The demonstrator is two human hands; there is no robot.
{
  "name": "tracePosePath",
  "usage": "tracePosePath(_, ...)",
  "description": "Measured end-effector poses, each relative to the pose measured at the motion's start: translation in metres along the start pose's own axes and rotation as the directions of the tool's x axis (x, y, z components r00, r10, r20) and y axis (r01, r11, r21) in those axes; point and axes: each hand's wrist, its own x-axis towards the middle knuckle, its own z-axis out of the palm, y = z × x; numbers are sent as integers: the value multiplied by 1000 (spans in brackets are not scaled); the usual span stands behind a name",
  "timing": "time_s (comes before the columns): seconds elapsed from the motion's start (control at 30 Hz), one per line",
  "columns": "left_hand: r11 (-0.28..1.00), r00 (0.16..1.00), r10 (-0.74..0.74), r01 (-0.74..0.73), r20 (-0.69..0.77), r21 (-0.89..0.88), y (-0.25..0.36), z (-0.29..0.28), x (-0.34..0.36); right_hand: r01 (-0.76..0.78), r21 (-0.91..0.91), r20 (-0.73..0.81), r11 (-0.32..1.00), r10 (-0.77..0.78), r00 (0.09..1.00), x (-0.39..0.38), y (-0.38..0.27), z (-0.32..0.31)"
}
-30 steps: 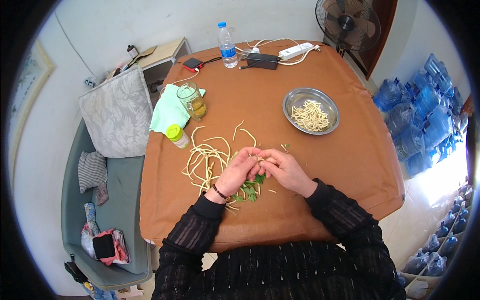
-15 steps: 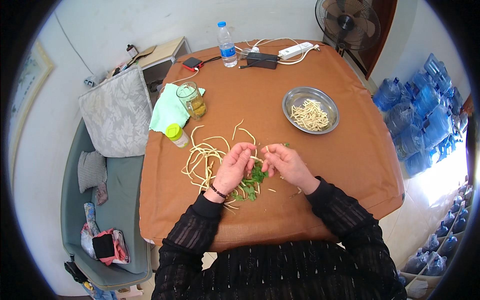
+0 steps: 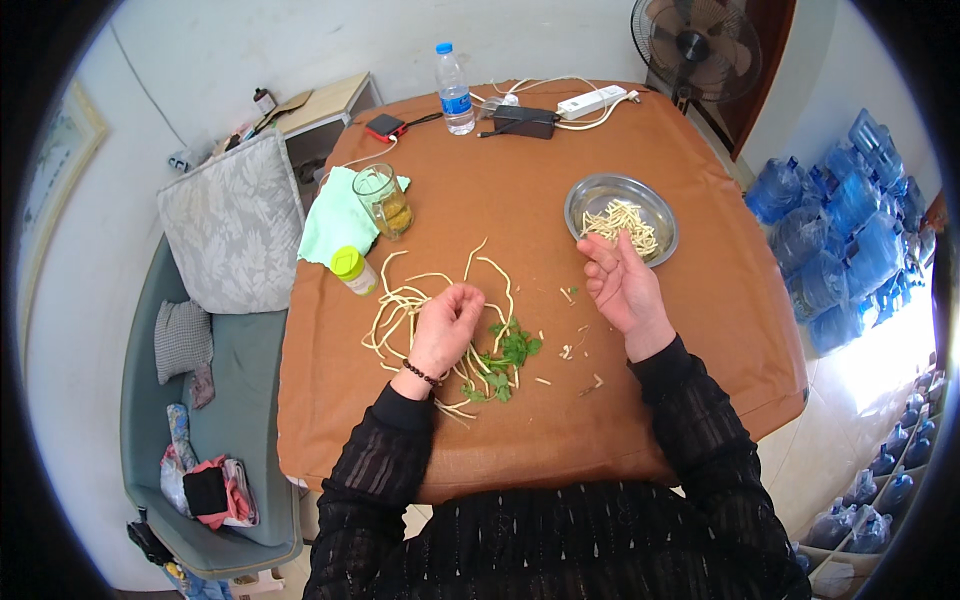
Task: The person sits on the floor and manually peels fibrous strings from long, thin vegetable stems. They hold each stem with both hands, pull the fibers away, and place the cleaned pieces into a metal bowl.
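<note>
My left hand (image 3: 447, 325), a dark bead bracelet at its wrist, is closed in a pinch over a loose heap of long pale beans (image 3: 398, 302). One long bean (image 3: 495, 311) seems to run out from its fingertips. Beside that hand lie some green leaves (image 3: 517, 346). My right hand (image 3: 625, 290) is raised at the near rim of a steel bowl (image 3: 582, 229), palm turned up and fingers apart; I see nothing in it. Short broken bean pieces (image 3: 622, 222) fill part of the bowl.
Small scraps (image 3: 567, 351) are scattered on the brown tablecloth (image 3: 700, 330). At the left stand a green-lidded jar (image 3: 353, 271) and a glass mug (image 3: 383, 200) on a mint cloth (image 3: 335, 217). A water bottle (image 3: 455, 92), a black adapter (image 3: 525, 121) and a power strip (image 3: 592, 100) are at the back.
My hands have parted. The right one has moved up and right to the bowl and its fingers have spread, while the left one has drawn back slightly left.
</note>
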Motion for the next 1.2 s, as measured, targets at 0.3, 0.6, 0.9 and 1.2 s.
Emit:
tracePosePath(0.3, 927, 968, 188, -119, -165, 357, 18, -1, 2, 138, -475, 303, 869, 14, 953, -12, 28, -12)
tracePosePath(0.6, 547, 987, 3, 136, -164, 826, -10, 11, 70, 191, -747, 394, 636, 193, 899, -28, 57, -2)
tracePosePath(0.9, 956, 967, 248, -235, -55, 173, 31, 16, 1, 246, -667, 339, 703, -8, 941, -26, 47, 2)
tracePosePath(1.2, 751, 854, 515, -488, 68, 445, 42, 25, -17, 309, -665, 360, 680, -72, 930, -23, 47, -2)
